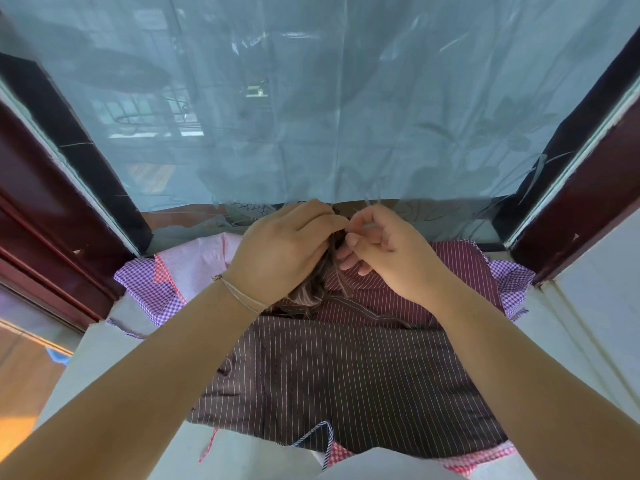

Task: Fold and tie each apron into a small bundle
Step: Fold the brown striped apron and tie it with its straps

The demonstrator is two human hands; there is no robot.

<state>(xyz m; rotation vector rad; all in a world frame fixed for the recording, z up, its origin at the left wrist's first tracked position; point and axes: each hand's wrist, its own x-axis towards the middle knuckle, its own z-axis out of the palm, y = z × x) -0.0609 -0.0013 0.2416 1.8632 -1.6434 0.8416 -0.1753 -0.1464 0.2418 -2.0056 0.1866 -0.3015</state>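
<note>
where both hands (284, 251) (388, 247) meet, striped cloth (311, 289) seems bunched.

A white ledge (114, 358) is carrying a spread pile of striped and checked aprons (346, 382) across its middle.

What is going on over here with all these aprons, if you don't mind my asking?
A person is bundling a brown striped apron. The left hand grips the bunched cloth while the right hand pinches what looks like its tie at the top. Whether the knot is finished cannot be told. Beneath lie a flat brown striped apron, a maroon striped one and purple gingham ones.
</note>
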